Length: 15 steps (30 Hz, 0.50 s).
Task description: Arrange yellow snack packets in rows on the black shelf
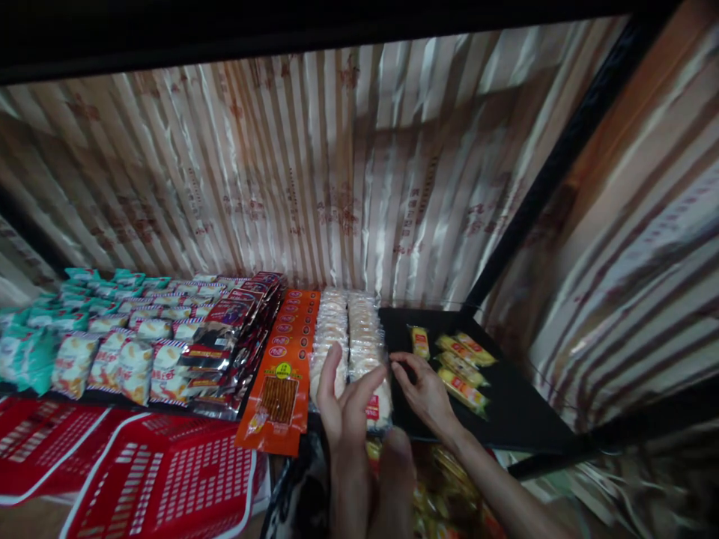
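Two rows of pale round crackers in clear wrappers (pixel 332 323) stand side by side on the black shelf. My left hand (pixel 351 427) is in front of them with fingers apart; it hides part of the near end, so contact is unclear. My right hand (pixel 425 391) is at the right side of the right-hand row, fingers loosely bent and holding nothing I can see. Its fingertips are close to the wrappers. Beyond that hand, several small yellow packets (pixel 461 367) lie on the shelf, one (pixel 419 342) apart from the others.
Orange snack packs (pixel 284 367) overlap left of the crackers, beside dark red packets (pixel 225 322), white snack bags (pixel 135 367) and teal bags (pixel 25 352). Red baskets (pixel 180 471) sit below the shelf. A black post (pixel 539 195) rises at right; striped sheeting (pixel 314 165) hangs behind.
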Tool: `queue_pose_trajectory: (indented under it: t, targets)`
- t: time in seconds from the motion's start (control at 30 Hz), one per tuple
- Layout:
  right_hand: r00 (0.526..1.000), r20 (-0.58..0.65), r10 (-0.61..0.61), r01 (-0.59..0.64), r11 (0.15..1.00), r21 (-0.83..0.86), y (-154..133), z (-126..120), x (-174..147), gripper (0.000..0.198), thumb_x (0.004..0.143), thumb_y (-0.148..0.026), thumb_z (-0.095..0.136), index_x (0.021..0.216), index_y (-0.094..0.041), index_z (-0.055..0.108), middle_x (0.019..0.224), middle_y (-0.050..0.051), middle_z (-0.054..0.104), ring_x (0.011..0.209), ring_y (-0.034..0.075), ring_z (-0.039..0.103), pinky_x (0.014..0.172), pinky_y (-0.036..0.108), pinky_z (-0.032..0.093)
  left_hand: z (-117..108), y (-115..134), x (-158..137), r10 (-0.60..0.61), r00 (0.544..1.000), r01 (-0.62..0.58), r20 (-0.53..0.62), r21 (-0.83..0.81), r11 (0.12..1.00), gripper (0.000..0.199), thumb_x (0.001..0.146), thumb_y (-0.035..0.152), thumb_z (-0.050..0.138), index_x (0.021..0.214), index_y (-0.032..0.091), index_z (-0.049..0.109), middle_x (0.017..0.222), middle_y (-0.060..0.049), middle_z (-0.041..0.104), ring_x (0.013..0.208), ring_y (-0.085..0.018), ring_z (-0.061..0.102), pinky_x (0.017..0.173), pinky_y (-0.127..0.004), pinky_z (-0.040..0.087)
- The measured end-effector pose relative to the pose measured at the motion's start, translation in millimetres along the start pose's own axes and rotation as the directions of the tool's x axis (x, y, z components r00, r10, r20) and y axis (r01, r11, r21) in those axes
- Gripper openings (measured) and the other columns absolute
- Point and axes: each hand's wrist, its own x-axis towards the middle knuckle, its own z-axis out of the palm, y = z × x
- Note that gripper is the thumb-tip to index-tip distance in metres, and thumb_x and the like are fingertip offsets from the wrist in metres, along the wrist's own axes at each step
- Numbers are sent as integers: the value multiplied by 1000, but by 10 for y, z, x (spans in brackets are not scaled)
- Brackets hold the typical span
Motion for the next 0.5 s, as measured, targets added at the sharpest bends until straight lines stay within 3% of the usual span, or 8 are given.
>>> queue_pose_trajectory:
  t: [0.13, 0.23, 0.4, 0.5]
  targets:
    - [999, -10, 41, -41, 999, 2, 162, -38, 94, 26, 83, -35, 44, 99, -21, 59, 100, 9, 66, 93, 23, 62, 83, 40, 50, 106, 193, 388, -48, 998, 60, 44, -330, 942, 34, 81, 19, 45, 112, 25, 56, 143, -4, 28, 131, -24, 31, 103, -40, 37]
    - [999, -18, 48, -48, 999, -1, 285, -32, 257, 27, 83, -34, 43, 99, -20, 60, 100, 9, 66, 91, 22, 62, 81, 39, 51, 227, 69, 792, -84, 983, 141, 163, -377, 916, 31, 74, 11, 48, 99, 22, 63, 134, -5, 40, 123, -21, 41, 97, -33, 41]
    - [997, 6, 71, -71, 996, 47, 563, 48, 708, 29, 82, -34, 44, 101, -20, 60, 100, 9, 66, 88, 21, 63, 79, 38, 52, 490, -290, 1604, -10, 977, 60, 211, -229, 972, 28, 72, 13, 50, 94, 20, 65, 115, -5, 57, 108, -19, 51, 91, -32, 44]
    - [996, 25, 85, -87, 993, 78, 759, 121, 1061, 29, 79, -34, 46, 100, -20, 61, 98, 7, 66, 85, 19, 64, 78, 34, 52, 681, -458, 2085, 10, 943, 1, 334, -33, 999, 25, 75, 15, 47, 91, 18, 66, 100, -4, 65, 95, -16, 58, 89, -28, 44]
